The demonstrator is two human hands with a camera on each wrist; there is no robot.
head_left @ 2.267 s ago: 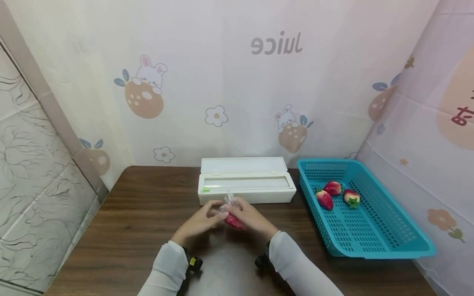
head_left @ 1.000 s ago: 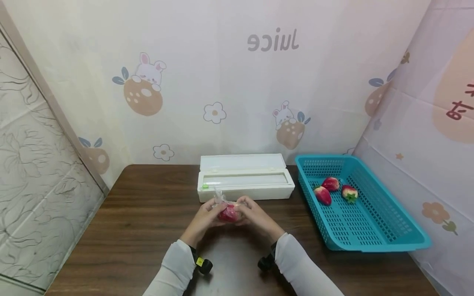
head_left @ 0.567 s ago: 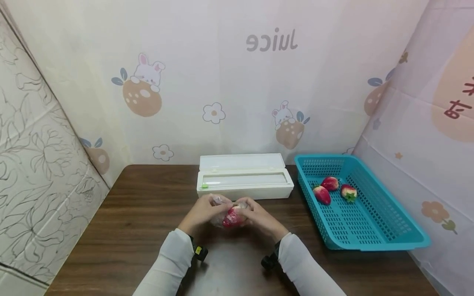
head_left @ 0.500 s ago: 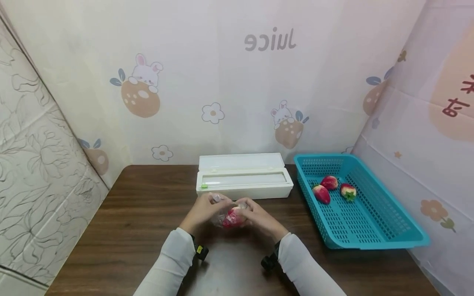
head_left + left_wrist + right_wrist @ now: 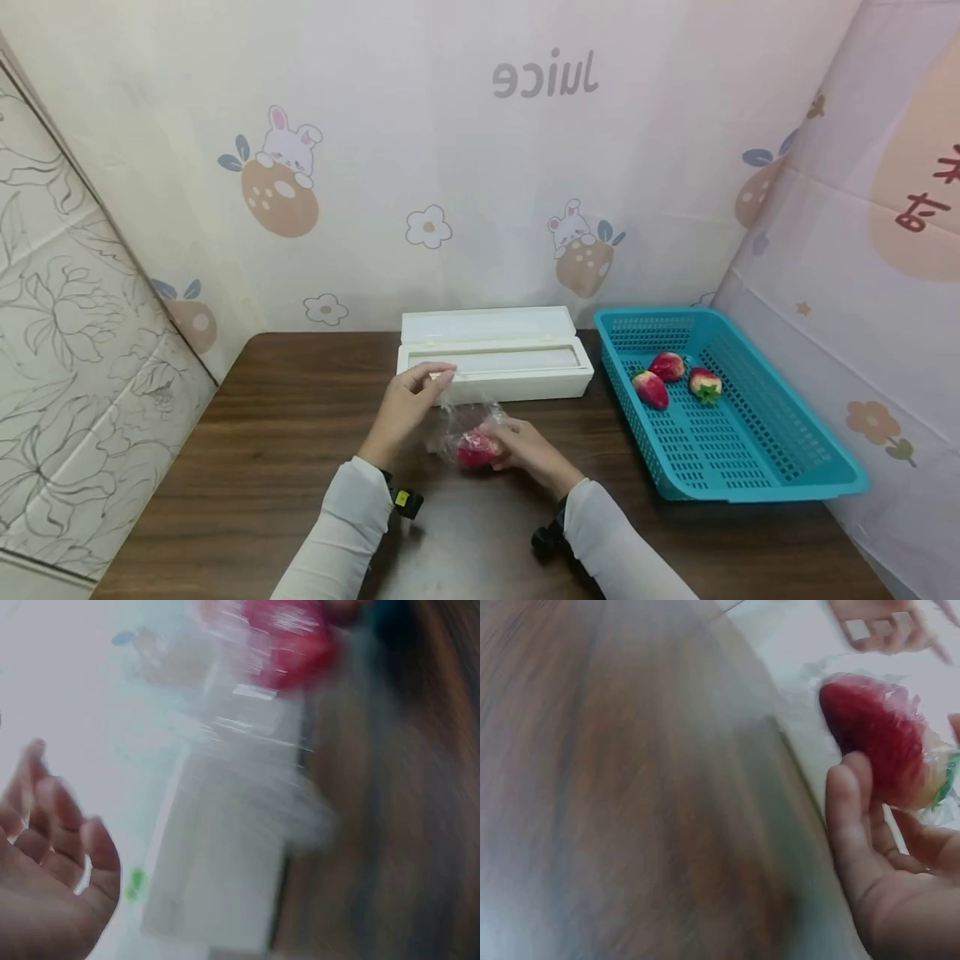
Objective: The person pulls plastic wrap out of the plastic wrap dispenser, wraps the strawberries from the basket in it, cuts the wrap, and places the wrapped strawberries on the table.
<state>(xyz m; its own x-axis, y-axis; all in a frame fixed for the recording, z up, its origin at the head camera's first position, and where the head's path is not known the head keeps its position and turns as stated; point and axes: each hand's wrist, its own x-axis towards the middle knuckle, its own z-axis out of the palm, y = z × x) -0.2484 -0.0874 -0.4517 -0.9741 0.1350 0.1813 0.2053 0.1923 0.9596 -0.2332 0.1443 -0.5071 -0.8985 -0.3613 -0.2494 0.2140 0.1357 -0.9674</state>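
A red strawberry (image 5: pixel 476 449) in crinkled clear plastic film (image 5: pixel 463 417) sits between the hands, over the wooden table. My right hand (image 5: pixel 528 454) holds it by its right side, thumb on top; in the right wrist view, fingers (image 5: pixel 847 796) curl under the wrapped strawberry (image 5: pixel 877 735), its green leaves at the right. My left hand (image 5: pixel 405 408) is raised before the white box, thumb and forefinger close together. In the left wrist view the left hand (image 5: pixel 52 862) has loosely bent fingers, with loose film (image 5: pixel 277 787) trailing apart from them, blurred by motion.
Behind the hands stands a long white film dispenser box (image 5: pixel 502 385), lid (image 5: pixel 487 323) raised. A turquoise basket (image 5: pixel 787 417) at the right holds three strawberries. A printed curtain (image 5: pixel 450 125) hangs behind the brown wooden table (image 5: pixel 247 483).
My left hand has moved up and away from the wrapped strawberry, and the film spreads out loosely. My right hand has kept its hold on the strawberry throughout the last half second.
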